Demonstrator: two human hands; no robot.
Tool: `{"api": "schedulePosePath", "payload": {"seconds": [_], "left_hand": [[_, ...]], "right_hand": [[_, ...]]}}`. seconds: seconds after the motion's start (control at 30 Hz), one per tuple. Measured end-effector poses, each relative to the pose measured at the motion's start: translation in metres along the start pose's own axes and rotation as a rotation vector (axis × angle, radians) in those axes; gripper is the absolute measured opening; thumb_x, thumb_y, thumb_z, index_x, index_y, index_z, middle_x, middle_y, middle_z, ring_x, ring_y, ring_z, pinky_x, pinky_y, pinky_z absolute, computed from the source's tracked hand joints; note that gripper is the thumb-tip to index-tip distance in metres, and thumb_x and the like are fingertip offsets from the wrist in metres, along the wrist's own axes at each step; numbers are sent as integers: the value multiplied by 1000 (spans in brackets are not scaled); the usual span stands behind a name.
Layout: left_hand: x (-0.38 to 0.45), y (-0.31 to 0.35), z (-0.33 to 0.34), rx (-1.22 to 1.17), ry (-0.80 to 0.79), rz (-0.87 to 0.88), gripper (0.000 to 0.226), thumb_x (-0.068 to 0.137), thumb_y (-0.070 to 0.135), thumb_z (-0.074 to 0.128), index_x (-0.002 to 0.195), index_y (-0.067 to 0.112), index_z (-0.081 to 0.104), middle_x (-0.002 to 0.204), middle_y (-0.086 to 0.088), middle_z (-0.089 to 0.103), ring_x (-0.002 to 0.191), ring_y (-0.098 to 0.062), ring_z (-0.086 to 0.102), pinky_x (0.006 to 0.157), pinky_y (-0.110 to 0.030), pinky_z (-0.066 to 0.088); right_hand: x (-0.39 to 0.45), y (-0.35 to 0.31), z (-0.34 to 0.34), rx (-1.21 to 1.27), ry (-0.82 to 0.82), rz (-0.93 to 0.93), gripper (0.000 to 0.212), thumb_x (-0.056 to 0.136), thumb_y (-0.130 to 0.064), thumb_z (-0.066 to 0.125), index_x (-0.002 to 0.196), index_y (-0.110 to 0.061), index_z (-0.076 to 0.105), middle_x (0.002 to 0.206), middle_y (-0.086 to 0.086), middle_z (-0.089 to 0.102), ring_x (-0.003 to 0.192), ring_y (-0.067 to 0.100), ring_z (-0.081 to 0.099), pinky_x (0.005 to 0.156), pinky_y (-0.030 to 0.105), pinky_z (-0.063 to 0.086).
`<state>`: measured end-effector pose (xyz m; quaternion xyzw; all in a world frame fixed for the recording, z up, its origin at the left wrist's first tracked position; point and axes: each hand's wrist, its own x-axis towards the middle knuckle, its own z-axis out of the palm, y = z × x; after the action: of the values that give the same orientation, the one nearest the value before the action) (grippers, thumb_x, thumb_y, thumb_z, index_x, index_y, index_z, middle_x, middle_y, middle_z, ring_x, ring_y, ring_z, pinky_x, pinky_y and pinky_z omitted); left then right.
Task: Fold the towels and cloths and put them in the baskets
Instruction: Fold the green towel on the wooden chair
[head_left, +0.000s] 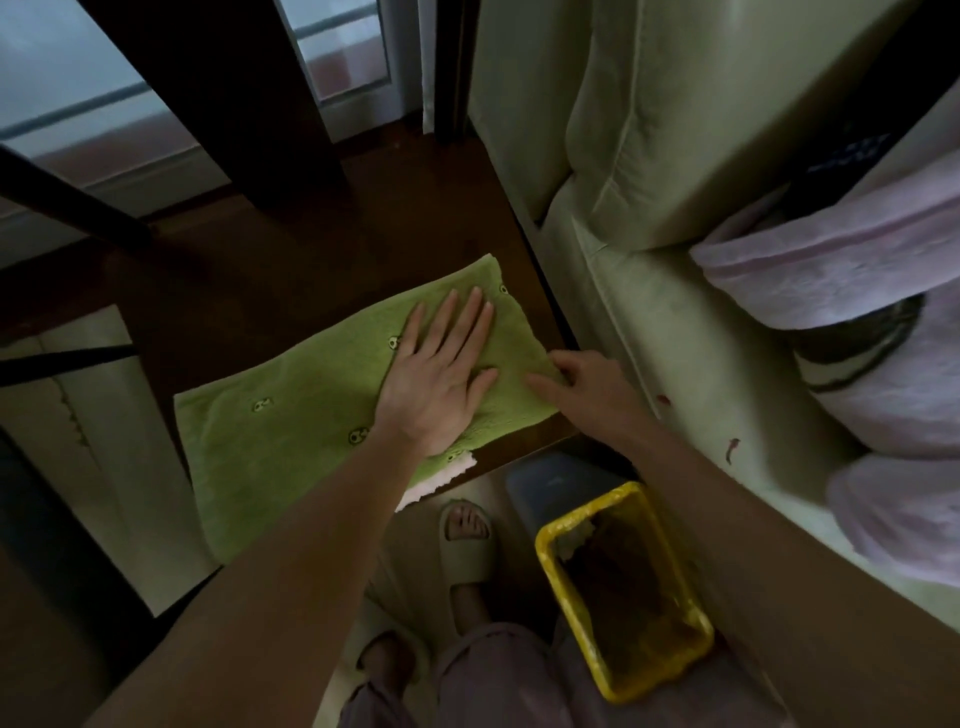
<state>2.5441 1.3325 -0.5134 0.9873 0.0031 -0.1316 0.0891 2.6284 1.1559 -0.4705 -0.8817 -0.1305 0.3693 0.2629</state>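
Your left hand (439, 374) presses flat, fingers spread, on the green towel (291, 415) on the desk (311, 249); your right hand (582, 382) pinches its right edge.

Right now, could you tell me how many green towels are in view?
1: the green towel lies flat on the dark table, under the left hand. Others may be hidden.

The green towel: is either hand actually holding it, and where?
The left hand only presses flat on the green towel. The right hand touches its right edge; a grip cannot be told.
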Motion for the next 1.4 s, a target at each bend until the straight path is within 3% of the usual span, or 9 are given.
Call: {"api": "schedulePosePath", "payload": {"seconds": [0.17, 0.33, 0.43, 0.63, 0.77, 0.9, 1.0, 1.2, 1.4], "left_hand": [[-1, 0, 1, 19, -7, 21, 70, 97, 56, 2, 153, 14, -1, 161, -4, -2, 148, -22, -5, 119, -48, 5], [-3, -1, -2, 32, 8, 40, 71, 98, 54, 4, 152, 8, 0, 160, -9, -2, 148, -23, -5, 120, -47, 6], [-7, 0, -3, 28, 53, 25, 67, 101, 47, 13, 151, 3, 11, 159, -14, 5, 148, -24, 2, 120, -47, 7], [-49, -35, -8, -14, 15, -157, 61, 100, 49, 17, 152, 18, 15, 159, -6, 15, 147, -24, 8, 119, -50, 6], [-93, -65, -26, -226, 107, -512, 60, 100, 48, 20, 152, 20, 9, 160, -6, 4, 148, -22, 0, 120, -46, 0], [-157, -87, -32, -691, 406, -1089, 45, 99, 44, 32, 134, 18, 42, 134, -8, 46, 123, -24, 46, 104, -46, 39], [-202, -89, -24, -1154, 380, -1293, 27, 98, 45, 40, 94, 23, 53, 99, -4, 60, 95, -25, 61, 84, -50, 52], [-234, -81, -13, -1345, 265, -1052, 28, 97, 40, 48, 83, 22, 65, 77, 2, 65, 73, -11, 61, 64, -28, 48], [-228, -102, 9, -623, -23, -824, 33, 95, 49, 45, 88, 22, 62, 78, 6, 57, 86, -15, 53, 91, -37, 36]], "right_hand": [[-5, 6, 5, -18, 152, 111, 33, 80, -43, 71, 67, -17, 54, 62, -3, 54, 64, 15, 54, 64, 32, 42], [14, -15, 18, -318, 671, -139, 31, 95, -27, 49, 121, -11, 56, 118, 12, 59, 113, 30, 52, 95, 41, 39], [38, -15, 34, -498, 392, -495, 50, 100, -26, 33, 148, -12, 30, 156, 11, 26, 145, 26, 20, 116, 43, 21], [53, 1, 42, -658, 245, -238, 61, 100, -44, 13, 152, -23, -11, 161, 2, -5, 147, 16, -9, 121, 43, 2], [29, -47, 51, -725, 344, -243, 65, 99, -46, 15, 153, -10, 8, 160, 14, 0, 148, 27, -1, 120, 47, 8], [-1, -108, 110, -686, 127, -655, 57, 99, -40, 24, 151, -17, 14, 159, 9, 6, 148, 26, 4, 120, 45, 10], [-8, -124, 152, -732, 35, -672, 58, 100, -45, 21, 151, -18, 11, 159, 7, 8, 148, 24, 4, 120, 46, 10], [-5, -124, 176, -822, 104, -642, 61, 100, -47, 14, 153, -17, 12, 160, 8, 9, 148, 23, 5, 119, 44, 4], [-4, -120, 181, -845, 105, -674, 64, 99, -46, 17, 153, -12, 10, 160, 10, 8, 148, 23, 5, 119, 45, 7]]}}
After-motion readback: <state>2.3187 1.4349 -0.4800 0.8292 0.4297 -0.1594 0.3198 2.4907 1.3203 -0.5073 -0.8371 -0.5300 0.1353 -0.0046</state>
